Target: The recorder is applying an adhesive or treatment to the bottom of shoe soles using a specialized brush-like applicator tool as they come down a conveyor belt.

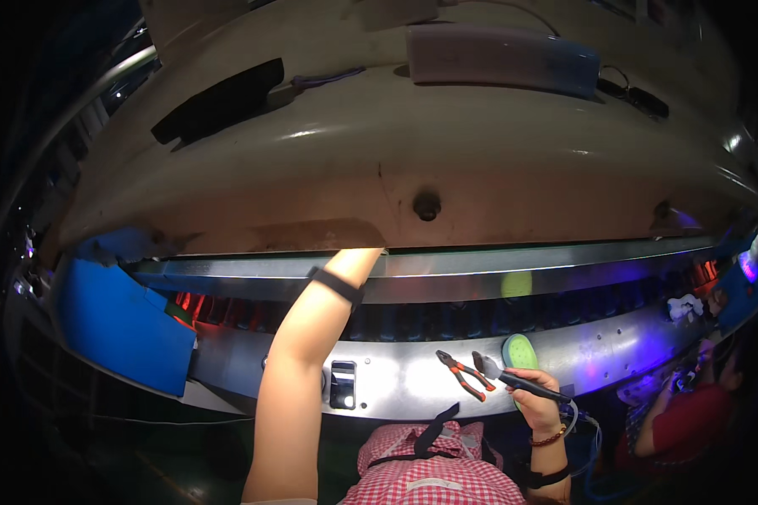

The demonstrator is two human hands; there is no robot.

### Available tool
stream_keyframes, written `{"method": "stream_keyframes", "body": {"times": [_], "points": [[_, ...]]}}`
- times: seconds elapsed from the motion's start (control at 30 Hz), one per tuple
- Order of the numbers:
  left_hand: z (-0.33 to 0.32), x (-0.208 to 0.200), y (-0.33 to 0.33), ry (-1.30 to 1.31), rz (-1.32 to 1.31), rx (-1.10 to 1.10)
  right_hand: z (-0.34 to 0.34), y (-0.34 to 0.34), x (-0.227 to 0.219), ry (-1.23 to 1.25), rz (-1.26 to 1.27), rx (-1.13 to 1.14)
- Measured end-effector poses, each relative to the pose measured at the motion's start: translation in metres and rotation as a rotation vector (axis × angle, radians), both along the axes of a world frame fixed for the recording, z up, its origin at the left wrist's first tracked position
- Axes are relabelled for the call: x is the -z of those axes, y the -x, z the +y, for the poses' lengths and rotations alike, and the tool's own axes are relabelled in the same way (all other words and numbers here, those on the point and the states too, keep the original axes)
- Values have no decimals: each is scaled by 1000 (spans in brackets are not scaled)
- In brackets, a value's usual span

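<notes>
My left forearm [299,328], with a black band near the wrist, reaches forward under the lower edge of a pale machine cover [514,189]. The hand itself is hidden beneath that cover. My right hand [537,396] is closed around the black handle of a tool [514,380] with a flat, flared grey head and clear tubing trailing from its rear. Just left of the tool's head, red-and-black pliers [466,374] lie with their handles spread on the metal ledge [413,370]. A green oval pad or brush [520,352] rests beyond my right fingers.
A phone-like dark device [343,385] lies on the ledge near my left forearm. Behind the ledge runs a row of dark parts [413,324]. Blue panels [118,328] flank it. Atop the cover sit a long box [501,59] and a black object [219,101]. Another person's red sleeve [691,421] shows at right.
</notes>
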State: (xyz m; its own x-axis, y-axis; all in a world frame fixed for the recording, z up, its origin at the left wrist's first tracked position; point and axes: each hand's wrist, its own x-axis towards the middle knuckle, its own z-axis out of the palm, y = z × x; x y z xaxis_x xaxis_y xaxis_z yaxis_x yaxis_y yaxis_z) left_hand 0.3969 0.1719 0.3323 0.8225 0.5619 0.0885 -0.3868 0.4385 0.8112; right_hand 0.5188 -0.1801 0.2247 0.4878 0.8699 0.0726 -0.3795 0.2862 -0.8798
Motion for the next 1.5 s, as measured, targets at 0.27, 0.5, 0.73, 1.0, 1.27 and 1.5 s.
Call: {"method": "stream_keyframes", "body": {"times": [0.27, 0.5, 0.73, 1.0, 1.27, 1.5], "points": [[-34, -21, 8, -1310, 639, -306, -5, -9, -1, -36, 23, 94], [-114, 44, 74, -168, -114, -985, 15, -13, -8, -73, 71, 14], [-144, 88, 111, 255, -150, 86, 30, -8, -24, -134, 52, -116], [-195, 136, 71, 579, -214, 226, 60, 12, -7, 107, -201, -198], [-212, 138, 45, 703, -148, 37, 94, 15, -23, 198, -265, -123], [-190, 162, 49, 565, -72, -245, 76, 50, -28, -121, -1193, -136]]}}
